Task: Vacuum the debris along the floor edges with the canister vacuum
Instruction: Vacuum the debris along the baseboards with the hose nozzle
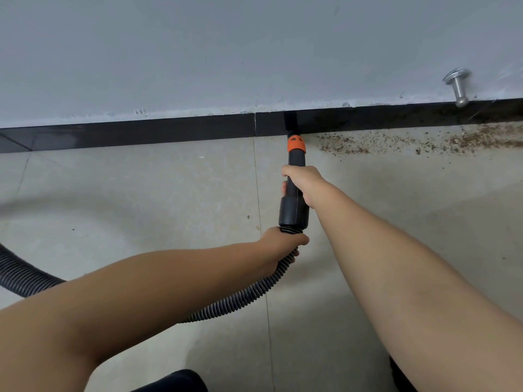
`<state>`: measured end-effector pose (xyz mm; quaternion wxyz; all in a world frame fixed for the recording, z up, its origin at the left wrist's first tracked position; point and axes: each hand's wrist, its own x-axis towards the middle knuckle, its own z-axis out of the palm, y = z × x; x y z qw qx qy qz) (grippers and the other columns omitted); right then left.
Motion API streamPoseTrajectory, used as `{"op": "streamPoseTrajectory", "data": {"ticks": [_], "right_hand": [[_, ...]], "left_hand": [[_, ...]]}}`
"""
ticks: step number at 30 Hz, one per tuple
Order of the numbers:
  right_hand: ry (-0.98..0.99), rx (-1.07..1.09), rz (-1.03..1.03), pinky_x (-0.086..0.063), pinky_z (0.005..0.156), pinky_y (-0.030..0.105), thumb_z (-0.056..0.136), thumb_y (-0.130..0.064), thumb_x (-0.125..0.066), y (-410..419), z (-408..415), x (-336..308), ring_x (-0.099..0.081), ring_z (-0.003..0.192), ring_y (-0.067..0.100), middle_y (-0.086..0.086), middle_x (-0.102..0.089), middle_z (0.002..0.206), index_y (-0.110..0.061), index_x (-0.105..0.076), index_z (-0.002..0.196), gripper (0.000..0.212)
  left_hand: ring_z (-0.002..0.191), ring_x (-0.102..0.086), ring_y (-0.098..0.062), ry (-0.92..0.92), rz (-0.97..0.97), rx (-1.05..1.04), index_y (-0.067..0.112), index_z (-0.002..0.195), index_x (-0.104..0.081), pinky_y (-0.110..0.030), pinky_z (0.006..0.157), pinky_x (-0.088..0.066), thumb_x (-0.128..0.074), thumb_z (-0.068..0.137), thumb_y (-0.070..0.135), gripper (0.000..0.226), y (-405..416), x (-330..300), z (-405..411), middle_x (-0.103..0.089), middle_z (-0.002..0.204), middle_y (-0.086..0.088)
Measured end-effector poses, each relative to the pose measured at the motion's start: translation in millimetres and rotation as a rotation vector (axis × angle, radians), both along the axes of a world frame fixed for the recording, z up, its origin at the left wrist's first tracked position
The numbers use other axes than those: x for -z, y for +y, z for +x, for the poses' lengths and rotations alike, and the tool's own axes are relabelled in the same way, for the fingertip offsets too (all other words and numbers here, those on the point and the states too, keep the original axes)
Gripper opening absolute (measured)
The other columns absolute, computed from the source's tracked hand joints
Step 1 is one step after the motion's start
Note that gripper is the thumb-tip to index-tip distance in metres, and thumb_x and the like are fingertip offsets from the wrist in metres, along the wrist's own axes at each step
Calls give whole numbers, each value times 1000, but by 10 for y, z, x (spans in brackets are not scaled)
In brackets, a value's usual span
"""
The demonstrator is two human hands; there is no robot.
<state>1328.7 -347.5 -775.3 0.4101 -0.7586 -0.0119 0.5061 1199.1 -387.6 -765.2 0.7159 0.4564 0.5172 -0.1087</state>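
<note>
My right hand (304, 183) grips the black vacuum nozzle tube (294, 207) just below its orange collar (296, 144). The nozzle tip touches the floor at the black baseboard (169, 131). My left hand (280, 244) holds the ribbed black hose (243, 298) right under the tube's cuff. The hose loops down and off to the left edge. Brown debris (410, 141) is scattered along the floor edge to the right of the nozzle, thickest at the far right. The floor edge left of the nozzle looks free of crumbs. The canister itself is not in view.
A grey wall (226, 52) rises above the baseboard. A metal door stopper (458, 86) sticks out of the wall at the right, above the debris. Beige floor tiles (141, 193) stretch to the left. A dark object (175, 380) shows at the bottom edge.
</note>
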Motion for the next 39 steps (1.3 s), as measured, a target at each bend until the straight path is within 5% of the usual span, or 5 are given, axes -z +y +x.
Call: {"op": "streamPoseTrajectory", "data": {"ticks": [5,18,22,30,39], "right_hand": [[26,-5,11,-49,54,29,83,-6,-55,81,-139,16,-51,42,18,8,-53,59,-9,-43,81,13],[52,-161,14,-51,56,31,81,-5,-56,279,-583,13,-52,44,17,7,-53,59,-5,-47,100,21],[62,-256,-6,-56,71,41,81,-7,-56,240,-647,-23,-52,43,18,7,-55,56,-6,-46,97,19],[58,-320,-45,-46,39,18,81,-6,-53,-163,-492,-193,-50,30,13,7,-54,60,-6,-46,96,16],[43,-158,-65,-48,48,23,82,-8,-54,-841,58,-204,-52,35,14,7,-55,58,-7,-47,88,9]], "left_hand": [[55,-48,-14,-8,5,-28,14,85,-52,-19,51,-43,-64,84,13,12,41,28,-131,-52,70,-5],[57,-49,-15,22,-12,-132,10,95,-51,-21,51,-43,-62,85,13,15,73,-3,-473,-52,70,-6],[56,-49,-15,28,-51,-146,9,95,-50,-20,49,-44,-62,86,12,15,1,-42,-498,-51,70,-5],[56,-48,-15,27,-133,-92,8,89,-49,-23,53,-45,-61,86,9,13,-352,-153,-303,-49,68,-6],[57,-49,-16,38,-102,90,6,97,-50,-25,57,-45,-62,86,13,18,-833,-209,123,-51,69,-6]]}}
